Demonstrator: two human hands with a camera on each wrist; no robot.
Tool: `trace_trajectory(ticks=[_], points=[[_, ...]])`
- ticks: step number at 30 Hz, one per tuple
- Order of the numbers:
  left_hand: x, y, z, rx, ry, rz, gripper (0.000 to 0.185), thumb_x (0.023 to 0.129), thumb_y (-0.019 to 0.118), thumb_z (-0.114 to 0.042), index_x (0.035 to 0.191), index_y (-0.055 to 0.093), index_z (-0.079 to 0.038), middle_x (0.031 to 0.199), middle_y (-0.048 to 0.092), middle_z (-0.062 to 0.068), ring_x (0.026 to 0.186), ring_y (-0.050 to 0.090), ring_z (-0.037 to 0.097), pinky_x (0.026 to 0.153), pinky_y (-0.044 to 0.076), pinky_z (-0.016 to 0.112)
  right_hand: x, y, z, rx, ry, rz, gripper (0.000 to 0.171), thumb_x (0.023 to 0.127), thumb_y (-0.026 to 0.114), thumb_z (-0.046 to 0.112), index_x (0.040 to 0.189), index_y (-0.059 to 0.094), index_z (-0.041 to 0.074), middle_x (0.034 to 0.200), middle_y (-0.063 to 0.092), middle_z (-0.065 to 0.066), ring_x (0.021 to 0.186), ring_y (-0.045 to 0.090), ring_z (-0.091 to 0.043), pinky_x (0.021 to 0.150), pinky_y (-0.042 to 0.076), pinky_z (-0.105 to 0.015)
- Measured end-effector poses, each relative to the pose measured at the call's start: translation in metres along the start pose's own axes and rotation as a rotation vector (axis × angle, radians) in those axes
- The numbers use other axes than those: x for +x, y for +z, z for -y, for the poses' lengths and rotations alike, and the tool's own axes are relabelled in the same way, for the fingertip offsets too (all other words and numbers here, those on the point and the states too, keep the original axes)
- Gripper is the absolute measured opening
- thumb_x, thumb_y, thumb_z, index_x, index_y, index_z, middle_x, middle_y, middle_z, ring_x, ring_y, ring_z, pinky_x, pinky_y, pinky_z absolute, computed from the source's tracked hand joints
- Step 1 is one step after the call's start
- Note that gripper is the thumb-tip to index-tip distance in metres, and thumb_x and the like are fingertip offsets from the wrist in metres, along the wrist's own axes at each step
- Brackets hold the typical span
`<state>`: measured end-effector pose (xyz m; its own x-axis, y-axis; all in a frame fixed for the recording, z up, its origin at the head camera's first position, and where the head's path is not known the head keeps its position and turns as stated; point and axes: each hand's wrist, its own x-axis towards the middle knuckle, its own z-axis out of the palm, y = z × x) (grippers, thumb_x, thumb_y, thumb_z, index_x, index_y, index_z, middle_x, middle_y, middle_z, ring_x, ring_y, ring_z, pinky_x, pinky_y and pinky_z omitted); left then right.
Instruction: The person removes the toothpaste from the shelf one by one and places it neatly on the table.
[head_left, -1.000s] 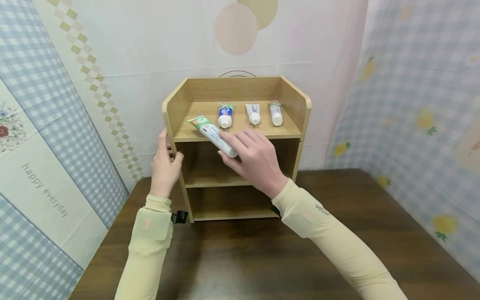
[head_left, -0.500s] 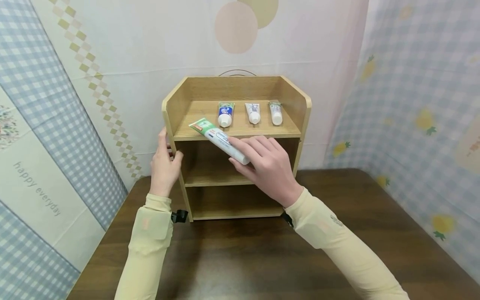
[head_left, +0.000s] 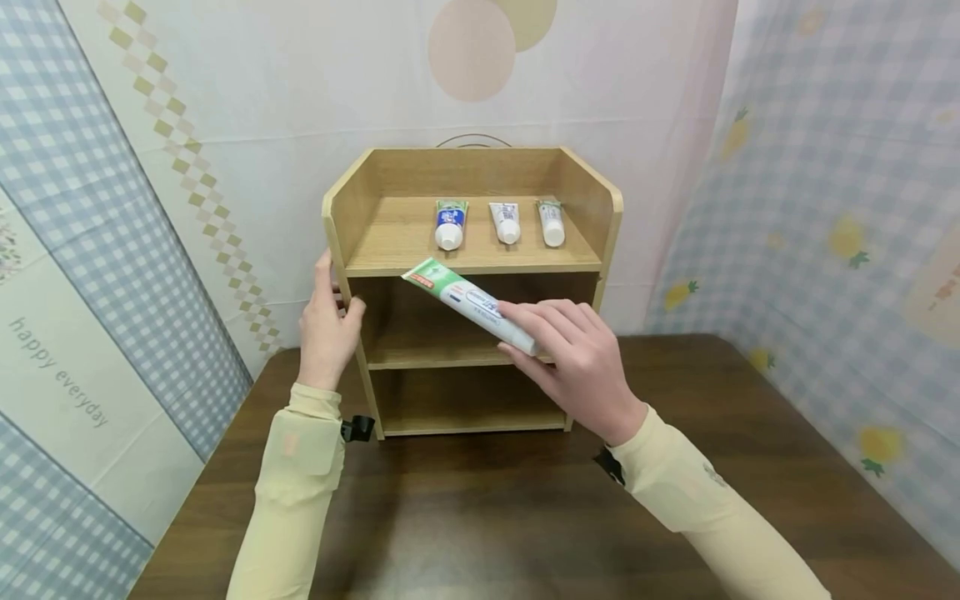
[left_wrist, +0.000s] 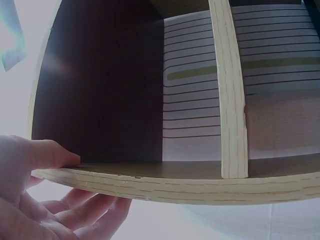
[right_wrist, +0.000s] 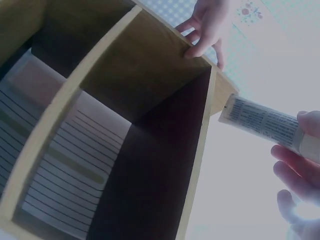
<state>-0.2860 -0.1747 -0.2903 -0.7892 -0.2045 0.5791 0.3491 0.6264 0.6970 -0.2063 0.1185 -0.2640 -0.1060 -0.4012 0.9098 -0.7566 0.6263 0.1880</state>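
Observation:
My right hand pinches a white and green toothpaste tube by its white cap end, between thumb and fingers. The tube is held tilted in the air before the wooden shelf, its green flat end up and to the left. In the right wrist view, the small print on the back of the toothpaste tube shows. My left hand grips the shelf's left side panel; in the left wrist view its thumb lies inside and the fingers outside.
On the shelf's top board lie a blue and white tube, a small white tube and another white tube, caps toward me. The shelf stands on a dark wooden table. Patterned cloths hang behind and at both sides.
My right hand has drawn the toothpaste tube away from the top board, down and to the right, toward me. The left hand has kept its grip on the side panel.

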Motion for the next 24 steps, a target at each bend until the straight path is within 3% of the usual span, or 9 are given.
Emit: trace_trajectory(ticks=[6, 24], points=[[-0.001, 0.0, -0.001, -0.001, -0.01, 0.009, 0.074, 0.089, 0.049, -0.01, 0.151, 0.022, -0.039, 0.117, 0.061, 0.024, 0.101, 0.063, 0.04, 0.081, 0.049, 0.055, -0.021, -0.012, 0.002, -0.003, -0.011, -0.032, 0.034, 0.094, 0.061, 0.031, 0.117, 0.07, 0.007, 0.098, 0.073, -0.005, 0.086, 0.066, -0.022, 0.068, 0.047, -0.034], [0.001, 0.001, -0.001, 0.01, -0.009, -0.008, 0.074, 0.088, 0.049, -0.01, 0.151, 0.022, -0.039, 0.117, 0.062, 0.025, 0.102, 0.063, 0.041, 0.082, 0.048, 0.057, -0.058, -0.034, -0.006, -0.016, 0.021, -0.042, 0.034, 0.095, 0.06, 0.03, 0.111, 0.072, 0.003, 0.098, 0.074, -0.009, 0.083, 0.066, -0.024, 0.067, 0.044, -0.032]])
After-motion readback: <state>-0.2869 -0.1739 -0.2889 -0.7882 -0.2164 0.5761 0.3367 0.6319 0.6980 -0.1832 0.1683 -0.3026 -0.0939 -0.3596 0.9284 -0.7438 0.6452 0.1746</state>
